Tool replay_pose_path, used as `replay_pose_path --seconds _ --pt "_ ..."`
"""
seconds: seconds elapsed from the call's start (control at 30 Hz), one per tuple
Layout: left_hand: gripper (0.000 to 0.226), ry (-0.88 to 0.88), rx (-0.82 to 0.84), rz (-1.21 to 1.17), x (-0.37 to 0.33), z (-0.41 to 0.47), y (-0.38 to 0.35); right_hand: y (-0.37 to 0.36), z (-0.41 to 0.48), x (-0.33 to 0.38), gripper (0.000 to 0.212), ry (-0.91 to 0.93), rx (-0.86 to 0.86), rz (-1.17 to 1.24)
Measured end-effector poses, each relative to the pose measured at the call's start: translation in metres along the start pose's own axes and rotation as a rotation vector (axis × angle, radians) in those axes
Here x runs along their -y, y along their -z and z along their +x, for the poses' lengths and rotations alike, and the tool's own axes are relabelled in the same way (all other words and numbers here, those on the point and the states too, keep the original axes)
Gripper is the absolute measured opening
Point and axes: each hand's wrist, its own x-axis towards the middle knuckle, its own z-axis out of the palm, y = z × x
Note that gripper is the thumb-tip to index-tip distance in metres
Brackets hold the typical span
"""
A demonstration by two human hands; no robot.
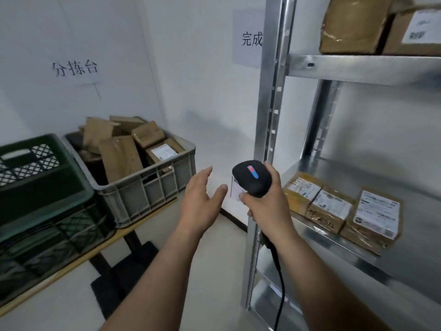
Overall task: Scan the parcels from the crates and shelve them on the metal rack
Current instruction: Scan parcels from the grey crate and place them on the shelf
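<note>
Upper left of frame: a white wall sign [75, 68] is reading "分拣台". Top centre: a second sign [249, 39] is showing "完成", with its right part hidden behind a post of the metal rack [270, 103]. The shipping labels on the parcels are showing too blurred to read.

Room: white walls and a pale floor are showing.

Left: a wooden surface [143, 219] is carrying a green crate [35, 175] and a grey crate [148, 187], the grey one heaped with brown crate parcels [124, 151].

Right: three labelled shelved parcels [343, 211] are lying side by side, touching, on the rack's middle shelf. Two upper parcels [358, 27] are sitting on the shelf above.

Centre: the right hand [269, 209] is gripping a black scanner [253, 177], fingers curled round its handle, with its cable [281, 283] hanging down. The left hand [202, 201] is hovering just beside it, fingers spread, holding nothing.
</note>
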Motion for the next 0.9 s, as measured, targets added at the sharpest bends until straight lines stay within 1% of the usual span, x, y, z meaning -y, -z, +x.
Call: replay_pose_path --seconds 0.13,0.33,0.53,0.73,0.9 --pt "0.06 0.021 -0.041 0.022 0.034 0.038 0.037 -0.06 0.032 0.009 0.087 -0.001 0.069 0.009" --pt "0.059 0.06 -0.059 0.05 0.092 0.107 0.098 -0.16 0.084 0.026 0.087 -0.003 0.119 0.043" --pt "0.061 0.071 -0.124 0.07 0.137 0.166 0.161 -0.25 0.127 0.053 0.086 0.034 0.167 0.042" --pt "0.057 0.055 -0.165 0.025 0.162 0.204 0.186 -0.291 0.167 0.068 0.087 0.034 0.162 -0.005" --pt "0.063 0.113 -0.164 0.04 0.182 0.238 0.183 -0.302 0.218 0.07 0.085 0.029 0.145 -0.014"
